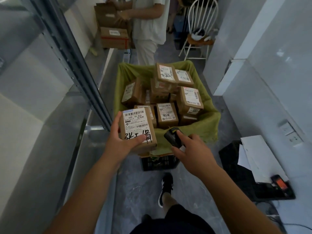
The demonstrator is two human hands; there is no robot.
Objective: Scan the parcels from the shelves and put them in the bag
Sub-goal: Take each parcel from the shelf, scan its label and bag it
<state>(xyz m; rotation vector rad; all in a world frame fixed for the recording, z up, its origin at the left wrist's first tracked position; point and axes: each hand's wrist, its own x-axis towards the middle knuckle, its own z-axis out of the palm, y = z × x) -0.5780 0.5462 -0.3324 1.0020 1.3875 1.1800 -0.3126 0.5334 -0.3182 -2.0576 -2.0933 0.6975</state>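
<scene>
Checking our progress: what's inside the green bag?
The green bag holds a pile of brown labelled parcels, over a dozen showing. Anything beneath the top layer is hidden.

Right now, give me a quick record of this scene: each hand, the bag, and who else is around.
left hand: holds a parcel, label up, at the bag's near edge
right hand: grips a scanner, beside the parcel
bag: green, open, many parcels piled inside
under bag: black crate
other person: stands beyond the bag, handling boxes
</scene>
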